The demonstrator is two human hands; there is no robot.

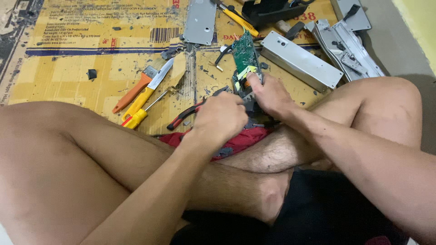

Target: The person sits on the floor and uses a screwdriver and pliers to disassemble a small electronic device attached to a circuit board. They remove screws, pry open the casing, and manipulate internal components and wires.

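The right hand grips the near end of the green circuit board, whose long axis runs away from the person. The left hand, just beside it, is clenched, probably on the red-handled pliers.

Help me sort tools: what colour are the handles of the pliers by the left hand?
Red and black, on the pliers in the head view.
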